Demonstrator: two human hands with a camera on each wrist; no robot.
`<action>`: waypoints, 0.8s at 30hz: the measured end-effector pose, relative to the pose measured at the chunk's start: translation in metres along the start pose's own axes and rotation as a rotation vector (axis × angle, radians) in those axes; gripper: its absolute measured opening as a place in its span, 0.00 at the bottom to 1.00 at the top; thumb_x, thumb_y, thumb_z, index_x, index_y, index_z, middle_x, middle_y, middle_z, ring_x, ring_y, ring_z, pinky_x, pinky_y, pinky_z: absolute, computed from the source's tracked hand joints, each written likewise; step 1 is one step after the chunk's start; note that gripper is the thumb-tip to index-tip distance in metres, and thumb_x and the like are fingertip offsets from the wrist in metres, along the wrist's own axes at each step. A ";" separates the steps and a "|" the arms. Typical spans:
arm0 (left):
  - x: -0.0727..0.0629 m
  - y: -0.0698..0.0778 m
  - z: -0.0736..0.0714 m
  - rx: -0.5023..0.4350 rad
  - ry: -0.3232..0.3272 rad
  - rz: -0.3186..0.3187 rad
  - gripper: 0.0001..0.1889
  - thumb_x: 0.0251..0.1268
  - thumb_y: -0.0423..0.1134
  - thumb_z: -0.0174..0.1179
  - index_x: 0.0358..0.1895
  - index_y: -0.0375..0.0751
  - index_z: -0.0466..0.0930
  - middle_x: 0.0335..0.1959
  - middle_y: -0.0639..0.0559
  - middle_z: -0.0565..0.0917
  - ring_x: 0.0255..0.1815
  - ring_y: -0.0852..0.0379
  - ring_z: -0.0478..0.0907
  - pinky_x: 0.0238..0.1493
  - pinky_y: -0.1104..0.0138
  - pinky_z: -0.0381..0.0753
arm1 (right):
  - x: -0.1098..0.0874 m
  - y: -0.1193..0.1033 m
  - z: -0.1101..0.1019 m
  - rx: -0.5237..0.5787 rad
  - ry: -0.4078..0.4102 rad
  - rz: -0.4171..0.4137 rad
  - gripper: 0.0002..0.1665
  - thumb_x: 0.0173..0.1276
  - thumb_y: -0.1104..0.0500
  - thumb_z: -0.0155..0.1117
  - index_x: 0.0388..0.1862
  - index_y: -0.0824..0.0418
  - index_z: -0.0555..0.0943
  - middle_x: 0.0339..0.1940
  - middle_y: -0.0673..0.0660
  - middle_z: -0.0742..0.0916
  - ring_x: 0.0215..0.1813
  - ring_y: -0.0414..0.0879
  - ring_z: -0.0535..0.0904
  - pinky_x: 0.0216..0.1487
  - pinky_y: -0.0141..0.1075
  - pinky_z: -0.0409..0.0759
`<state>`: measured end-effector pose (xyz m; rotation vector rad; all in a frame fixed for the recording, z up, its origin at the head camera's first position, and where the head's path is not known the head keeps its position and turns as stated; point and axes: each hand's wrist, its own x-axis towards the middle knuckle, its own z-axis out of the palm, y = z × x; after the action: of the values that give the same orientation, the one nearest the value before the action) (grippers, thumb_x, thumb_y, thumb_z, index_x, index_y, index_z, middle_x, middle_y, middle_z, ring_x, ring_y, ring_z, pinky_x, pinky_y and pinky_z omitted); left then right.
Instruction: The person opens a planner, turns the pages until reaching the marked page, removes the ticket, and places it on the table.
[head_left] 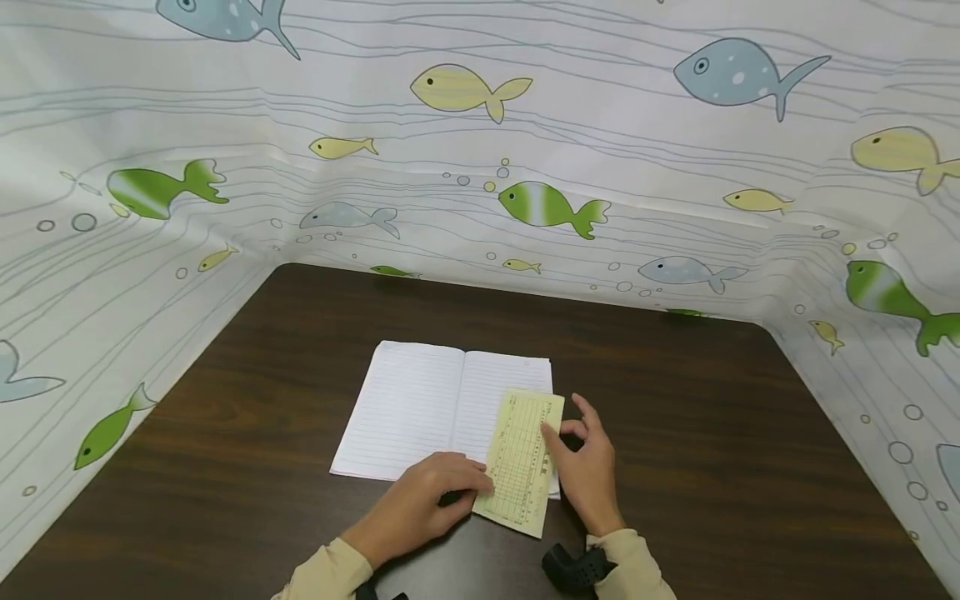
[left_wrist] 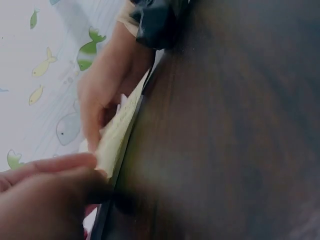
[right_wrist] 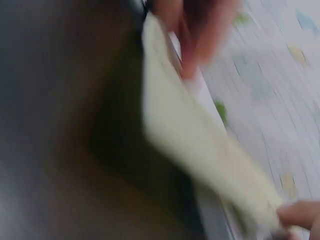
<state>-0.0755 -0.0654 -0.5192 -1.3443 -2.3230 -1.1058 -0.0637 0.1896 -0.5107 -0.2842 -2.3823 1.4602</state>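
Note:
A pale yellow printed sheet (head_left: 517, 467), ruled with a grid, slants over the right page of an open lined notebook (head_left: 416, 408). Its lower end extends past the notebook toward me. My left hand (head_left: 442, 496) pinches the sheet's lower left edge between fingers and thumb. On the opposite side, my right hand (head_left: 588, 467) grips the right edge, thumb on top. The left wrist view shows the sheet (left_wrist: 117, 145) nearly edge-on between both hands. In the blurred right wrist view, the sheet (right_wrist: 200, 145) appears lifted at its near end, above a dark shadow.
The notebook and hands are on a dark brown wooden table (head_left: 712, 433). A white fish-patterned sheet (head_left: 450, 150) stands as a wall behind and along both sides. A black device (head_left: 577, 568) is worn on my right wrist, near the cream sleeve.

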 end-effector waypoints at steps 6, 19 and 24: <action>0.002 -0.002 -0.006 0.199 0.264 -0.229 0.14 0.60 0.26 0.66 0.48 0.40 0.88 0.51 0.48 0.87 0.56 0.49 0.82 0.65 0.46 0.75 | 0.031 0.023 -0.037 -0.017 0.019 0.012 0.43 0.79 0.61 0.62 0.84 0.62 0.53 0.43 0.63 0.87 0.49 0.50 0.76 0.57 0.42 0.70; -0.006 -0.002 -0.041 0.324 0.111 -0.818 0.40 0.68 0.53 0.66 0.70 0.21 0.67 0.71 0.19 0.63 0.76 0.24 0.55 0.70 0.28 0.48 | 0.041 0.045 -0.083 -0.163 0.049 0.084 0.51 0.80 0.61 0.58 0.86 0.64 0.36 0.71 0.74 0.73 0.74 0.69 0.65 0.70 0.66 0.65; -0.008 0.001 -0.045 0.366 0.065 -0.868 0.50 0.64 0.60 0.68 0.72 0.19 0.62 0.70 0.19 0.62 0.74 0.24 0.58 0.70 0.32 0.56 | 0.033 0.027 -0.078 -0.233 0.090 -0.031 0.48 0.80 0.56 0.59 0.86 0.66 0.43 0.80 0.72 0.63 0.79 0.70 0.56 0.72 0.69 0.60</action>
<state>-0.0775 -0.1024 -0.4918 -0.1356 -2.9250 -0.7932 -0.0651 0.2776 -0.4963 -0.3591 -2.4725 1.1311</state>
